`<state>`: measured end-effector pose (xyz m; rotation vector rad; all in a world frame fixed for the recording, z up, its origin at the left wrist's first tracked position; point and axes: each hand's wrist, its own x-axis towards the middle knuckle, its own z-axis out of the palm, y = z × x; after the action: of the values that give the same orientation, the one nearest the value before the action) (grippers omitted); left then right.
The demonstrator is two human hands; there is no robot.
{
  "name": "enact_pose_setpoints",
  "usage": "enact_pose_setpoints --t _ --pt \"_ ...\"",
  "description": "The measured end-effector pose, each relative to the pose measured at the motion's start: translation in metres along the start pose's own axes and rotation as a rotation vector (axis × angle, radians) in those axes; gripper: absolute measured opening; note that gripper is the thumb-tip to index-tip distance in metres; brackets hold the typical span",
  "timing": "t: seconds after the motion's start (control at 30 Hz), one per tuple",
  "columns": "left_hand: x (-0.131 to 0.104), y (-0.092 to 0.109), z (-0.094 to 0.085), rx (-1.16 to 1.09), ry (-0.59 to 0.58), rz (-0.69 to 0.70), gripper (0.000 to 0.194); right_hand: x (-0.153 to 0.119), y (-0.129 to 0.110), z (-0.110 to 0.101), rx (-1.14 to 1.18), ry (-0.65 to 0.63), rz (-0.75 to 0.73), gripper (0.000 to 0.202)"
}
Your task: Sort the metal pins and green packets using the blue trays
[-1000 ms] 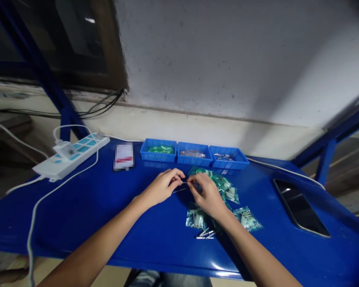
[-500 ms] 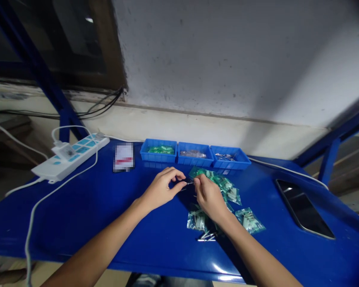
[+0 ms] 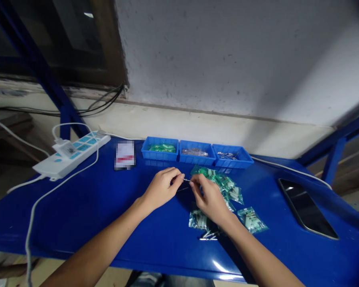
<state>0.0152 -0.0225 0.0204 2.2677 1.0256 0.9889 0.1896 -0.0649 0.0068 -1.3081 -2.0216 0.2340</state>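
Note:
Between my two hands is a thin metal pin, held above the blue table. My left hand pinches its left end between thumb and fingers. The fingertips of my right hand close on its right end. Beneath and behind my right hand lie several green clear packets with pale sticks inside. One packet sits nearer the front, and another packet lies right of my right wrist. Loose metal pins rest in a small pile in front of them.
Three blue bins line the wall: one with green packets, one with clear pieces, one with metal pins. A power strip with white cables stands left. A pixelated card and a phone also lie on the table.
My left fingers have closed from a wider spread onto the pin's left end. My right fingertips have shifted slightly along the pin. The camera view has moved a little.

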Motion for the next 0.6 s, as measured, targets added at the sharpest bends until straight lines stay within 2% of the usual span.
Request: enact_pose_setpoints --t 0.1,0.23,0.4,0.47,0.5,0.57,0.6 --pt "-0.001 0.002 -0.001 -0.07 -0.001 -0.012 0.014 0.001 0.001 -0.001 -0.031 0.05 0.033 0.016" --pt "-0.002 0.006 -0.003 -0.043 -0.008 0.019 0.013 0.002 -0.001 -0.004 -0.025 0.074 0.061 0.021" --pt "-0.001 0.004 -0.003 -0.013 -0.006 -0.006 0.025 0.004 -0.003 -0.017 -0.055 0.045 -0.092 0.023" --pt "-0.002 0.0 -0.002 0.025 -0.043 -0.045 0.024 0.009 0.009 -0.03 -0.117 0.144 -0.124 0.026" --pt "-0.003 -0.002 -0.001 0.069 -0.083 -0.059 0.022 0.013 0.019 -0.037 -0.172 0.246 -0.098 0.028" --pt "-0.005 -0.008 0.001 0.183 -0.201 -0.066 0.022 0.019 0.045 -0.053 -0.343 0.479 0.062 0.03" --pt "-0.007 -0.011 0.001 0.237 -0.261 -0.064 0.023 0.02 0.059 -0.059 -0.441 0.528 0.13 0.028"
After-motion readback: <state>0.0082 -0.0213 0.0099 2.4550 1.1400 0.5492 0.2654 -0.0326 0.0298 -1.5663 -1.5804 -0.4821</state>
